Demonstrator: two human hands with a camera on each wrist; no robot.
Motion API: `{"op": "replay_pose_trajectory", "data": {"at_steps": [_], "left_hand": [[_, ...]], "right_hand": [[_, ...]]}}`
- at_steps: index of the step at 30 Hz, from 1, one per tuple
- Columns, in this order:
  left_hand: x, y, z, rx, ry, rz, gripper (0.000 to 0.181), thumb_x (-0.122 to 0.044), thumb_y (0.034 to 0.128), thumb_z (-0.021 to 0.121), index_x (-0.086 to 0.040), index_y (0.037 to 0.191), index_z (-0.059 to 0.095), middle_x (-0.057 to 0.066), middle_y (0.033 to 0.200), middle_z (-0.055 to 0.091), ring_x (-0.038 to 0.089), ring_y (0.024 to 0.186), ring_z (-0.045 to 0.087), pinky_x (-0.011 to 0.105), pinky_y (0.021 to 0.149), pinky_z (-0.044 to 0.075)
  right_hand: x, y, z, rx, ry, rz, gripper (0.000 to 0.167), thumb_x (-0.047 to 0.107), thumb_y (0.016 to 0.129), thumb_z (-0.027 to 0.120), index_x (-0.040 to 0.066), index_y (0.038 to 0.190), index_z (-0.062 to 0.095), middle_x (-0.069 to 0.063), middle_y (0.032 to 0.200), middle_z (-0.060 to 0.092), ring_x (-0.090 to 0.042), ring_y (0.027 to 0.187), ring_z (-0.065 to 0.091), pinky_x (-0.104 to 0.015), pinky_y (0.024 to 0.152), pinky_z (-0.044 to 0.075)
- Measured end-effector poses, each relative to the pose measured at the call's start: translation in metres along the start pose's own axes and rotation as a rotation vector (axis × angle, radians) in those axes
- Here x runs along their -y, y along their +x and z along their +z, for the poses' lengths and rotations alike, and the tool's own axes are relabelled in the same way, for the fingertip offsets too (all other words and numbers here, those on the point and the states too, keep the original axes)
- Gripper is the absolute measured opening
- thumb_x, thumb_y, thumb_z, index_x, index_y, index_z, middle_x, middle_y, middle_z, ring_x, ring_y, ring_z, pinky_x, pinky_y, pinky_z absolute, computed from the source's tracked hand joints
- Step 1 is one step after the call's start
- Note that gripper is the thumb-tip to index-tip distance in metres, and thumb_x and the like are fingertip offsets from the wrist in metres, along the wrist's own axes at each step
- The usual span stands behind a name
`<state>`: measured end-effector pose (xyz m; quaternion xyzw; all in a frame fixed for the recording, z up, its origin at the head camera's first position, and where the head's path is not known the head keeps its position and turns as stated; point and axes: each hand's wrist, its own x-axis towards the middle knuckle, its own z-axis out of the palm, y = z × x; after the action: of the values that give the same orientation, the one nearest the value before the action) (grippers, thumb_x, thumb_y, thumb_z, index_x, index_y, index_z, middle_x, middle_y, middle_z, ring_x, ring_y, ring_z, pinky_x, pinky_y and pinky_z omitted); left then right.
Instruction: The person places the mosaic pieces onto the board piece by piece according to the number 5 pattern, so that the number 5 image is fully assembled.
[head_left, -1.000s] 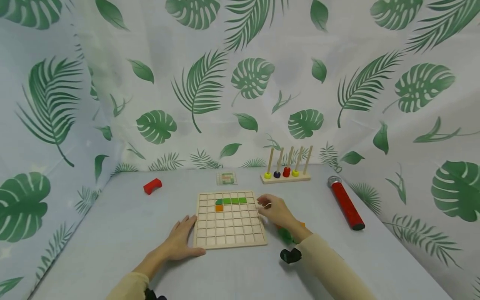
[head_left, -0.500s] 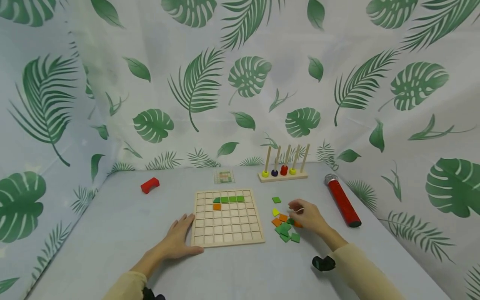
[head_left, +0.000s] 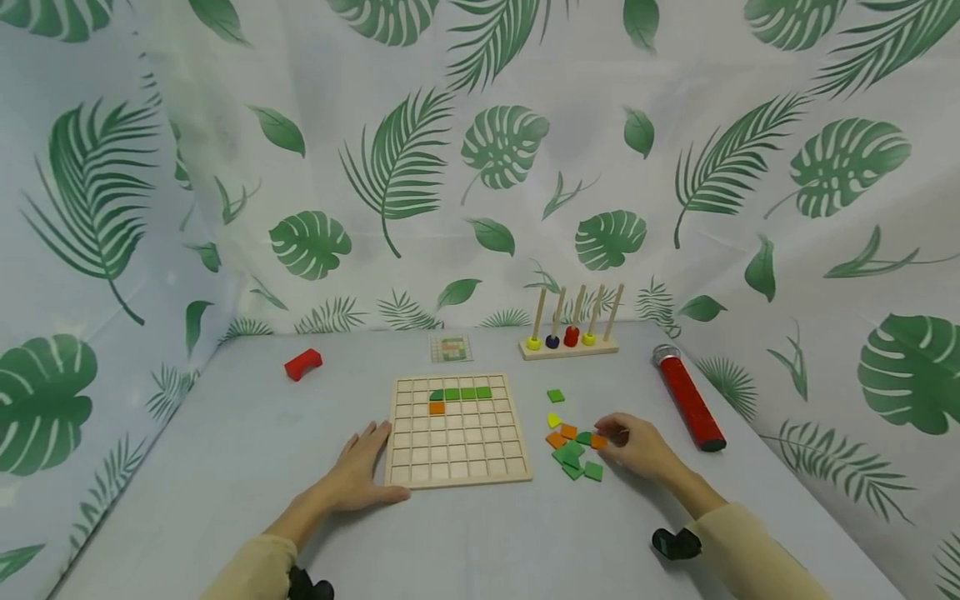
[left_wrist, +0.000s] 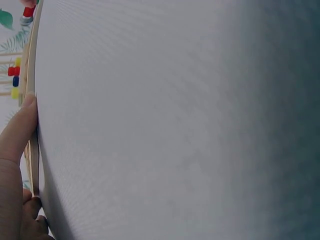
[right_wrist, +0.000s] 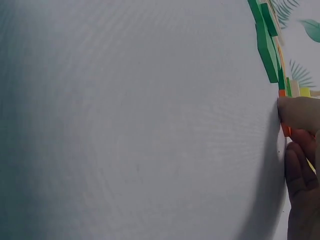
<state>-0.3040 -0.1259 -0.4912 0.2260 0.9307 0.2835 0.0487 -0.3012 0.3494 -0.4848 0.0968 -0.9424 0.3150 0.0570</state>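
Note:
My left hand (head_left: 357,477) rests at the near left corner of a wooden grid board (head_left: 468,457), fingers along the left side and thumb against the front edge. A row of green tiles (head_left: 468,393) lies in its upper cells, with an orange tile (head_left: 437,408) under the row's left end. Right of the board, my right hand (head_left: 636,446) pinches another orange tile (head_left: 597,442) at the edge of a loose pile of green tiles (head_left: 572,454), orange ones and a yellow one (head_left: 554,420). The right wrist view shows the thumb (right_wrist: 300,112) over that tile.
Behind the board lies a small pattern card (head_left: 452,348). A peg stand (head_left: 570,348) with coloured beads is at the back. A red microphone (head_left: 690,400) lies at the right, a red arched block (head_left: 303,364) at the back left. One green tile (head_left: 555,396) lies apart.
My right hand has moved from the board's right edge to the loose tiles, uncovering them, and now holds an orange one. My left hand stays at the board's corner.

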Motion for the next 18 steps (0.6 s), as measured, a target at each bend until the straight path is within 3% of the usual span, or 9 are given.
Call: {"op": "replay_pose_trajectory", "data": {"at_steps": [18], "left_hand": [[0.0002,0.0014,0.0011,-0.004,0.002,-0.012,0.114,-0.058,0.0691,0.075,0.003,0.148,0.021,0.019,0.152,0.024,0.035,0.142,0.011,0.052,0.113,0.005]], "right_hand": [[0.0084,0.0076,-0.0015,-0.039,0.047,0.016,0.030,0.006,0.082,0.072,0.003,0.111,0.064,-0.005,0.101,0.065,-0.021,0.091,0.059,-0.034,0.082,0.053]]}}
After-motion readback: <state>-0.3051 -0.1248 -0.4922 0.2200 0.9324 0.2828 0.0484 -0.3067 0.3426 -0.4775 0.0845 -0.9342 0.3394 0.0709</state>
